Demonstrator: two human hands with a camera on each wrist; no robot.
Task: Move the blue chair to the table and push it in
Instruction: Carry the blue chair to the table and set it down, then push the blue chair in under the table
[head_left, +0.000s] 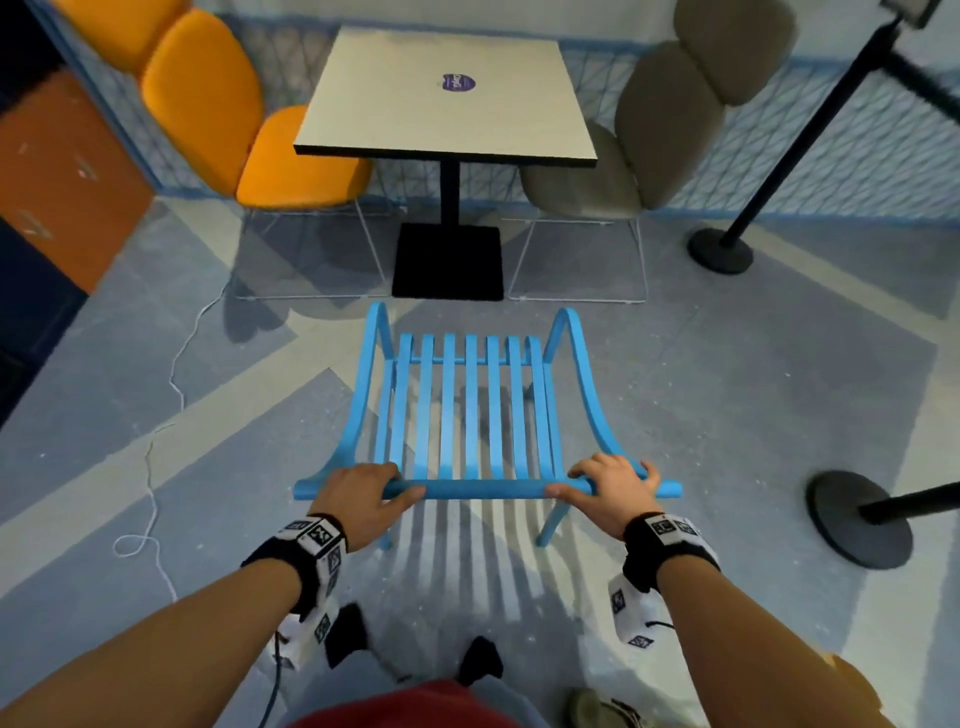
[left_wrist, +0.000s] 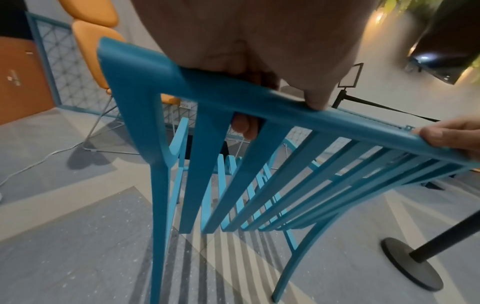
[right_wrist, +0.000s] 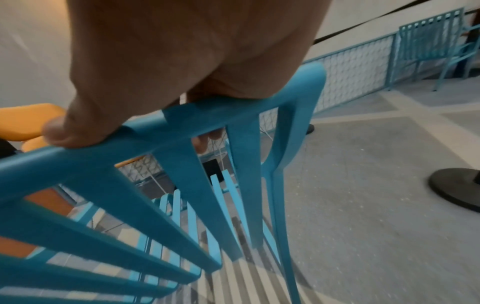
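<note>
- Blue chair (head_left: 470, 415) stands on the floor (head_left: 727, 389), facing the table (head_left: 447, 93), seat front near the table's black base (head_left: 448, 262) but not under the top.
- Left hand (head_left: 358, 499) grips the left end of the chair's top rail (head_left: 485, 489): fingers over the far side, thumb (head_left: 405, 498) along the near side.
- Left wrist view: palm sits on the rail, thumb tip (left_wrist: 315, 100) presses the rail's near face, one fingertip (left_wrist: 244, 127) shows below the rail between the slats.
- Right hand (head_left: 613, 491) grips the right end of the same rail, fingers curled over the top, thumb (head_left: 563, 491) on the near side.
- Right wrist view: thumb (right_wrist: 64, 131) lies along the rail, fingertips (right_wrist: 205, 142) peek under it behind the slats.
- Both hands closed round the rail, rail runs between thumb and fingers of each.
- Orange chair (head_left: 249, 119) left of the table, beige chair (head_left: 660, 124) right of it.
- Black stanchion bases: one far right (head_left: 719, 252), one close right of the blue chair (head_left: 857, 519).
- White cable (head_left: 150, 499) trails on the floor at left.
- Blue mesh fence (head_left: 831, 140) behind the table.
</note>
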